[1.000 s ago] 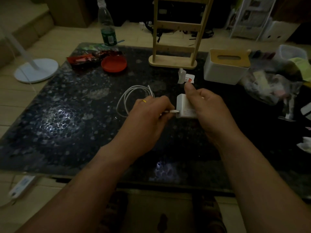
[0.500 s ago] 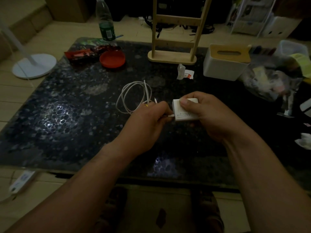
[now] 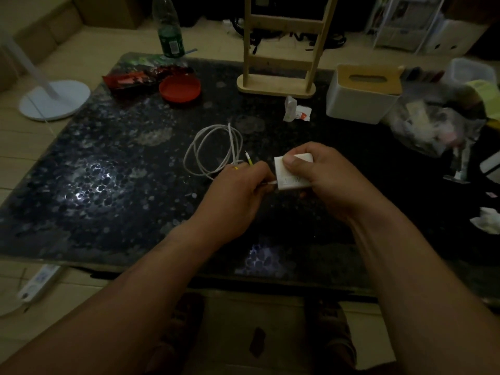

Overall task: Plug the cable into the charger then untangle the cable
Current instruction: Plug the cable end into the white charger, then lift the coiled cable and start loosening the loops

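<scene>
A white charger block (image 3: 293,177) is held above the dark table in my right hand (image 3: 322,180), thumb on its top face. My left hand (image 3: 238,196) pinches the plug end of the white cable (image 3: 213,147), and the plug touches the charger's left side. The cable's slack lies in a loose coil on the table just behind my left hand. Its free end (image 3: 248,157) with a yellowish tip sticks up beside my left knuckles. A ring shows on my left hand.
On the dark stone table (image 3: 108,185) stand a wooden rack (image 3: 281,44), a white tissue box (image 3: 364,93), a red lid (image 3: 180,87), a snack wrapper (image 3: 130,77) and a clear bag of clutter (image 3: 433,125). A green bottle (image 3: 169,28) stands at the far edge.
The charger has tipped from upright to lying flatter in my right hand. Both hands have drifted slightly nearer to me, with the plug pressed to the charger's side.
</scene>
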